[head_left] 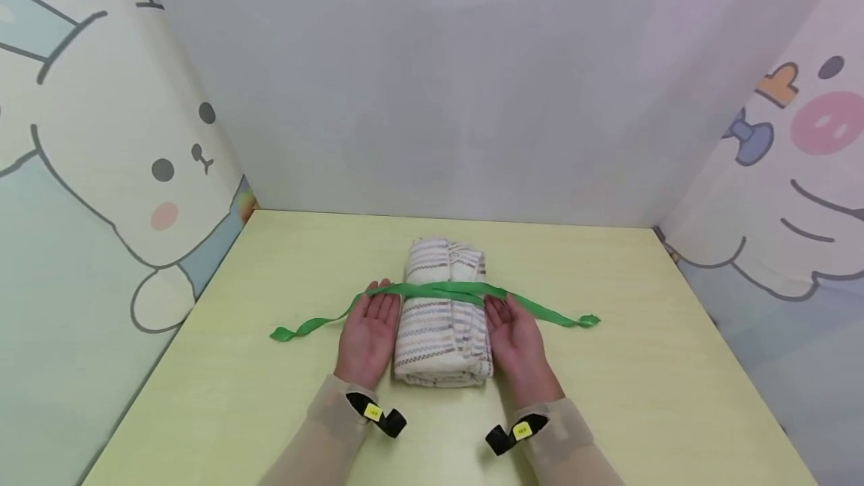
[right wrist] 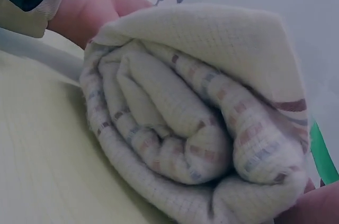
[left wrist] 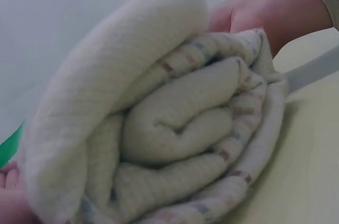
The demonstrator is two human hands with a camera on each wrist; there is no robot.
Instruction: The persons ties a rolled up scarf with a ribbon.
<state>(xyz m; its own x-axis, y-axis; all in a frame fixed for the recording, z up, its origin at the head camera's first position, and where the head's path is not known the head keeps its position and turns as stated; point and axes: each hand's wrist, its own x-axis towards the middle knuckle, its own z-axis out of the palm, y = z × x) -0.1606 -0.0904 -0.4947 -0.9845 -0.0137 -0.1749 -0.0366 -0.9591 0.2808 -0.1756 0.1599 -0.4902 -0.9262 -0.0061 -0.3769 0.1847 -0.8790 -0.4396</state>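
At the bottom of the head view my two beige sleeves come in from the lower edge, each wrist wearing a black strap with a small yellow tag. Just above them my left hand (head_left: 367,336) lies flat with straight fingers against the left side of the rolled towel (head_left: 442,321), and my right hand (head_left: 516,343) lies the same way against its right side; neither hand grasps anything, the fingers are simply stretched along the roll. The towel sits a little below the middle of the frame on the pale yellow table (head_left: 641,366), a cream roll with thin coloured stripes, its near end towards me. In the left wrist view that end fills the frame as a spiral of soft folds (left wrist: 175,123), with my other hand showing at the upper right behind it; the right wrist view shows the same spiral (right wrist: 201,118) from the opposite side. A green ribbon (head_left: 445,291) lies across the top of the roll just beyond my fingertips, its left tail trailing down to the table at centre left and its right tail ending at centre right. Farther up, a plain pale wall closes the table's far edge, with a cartoon rabbit panel (head_left: 135,156) at upper left and a cartoon pink-nosed animal panel (head_left: 796,171) at upper right.
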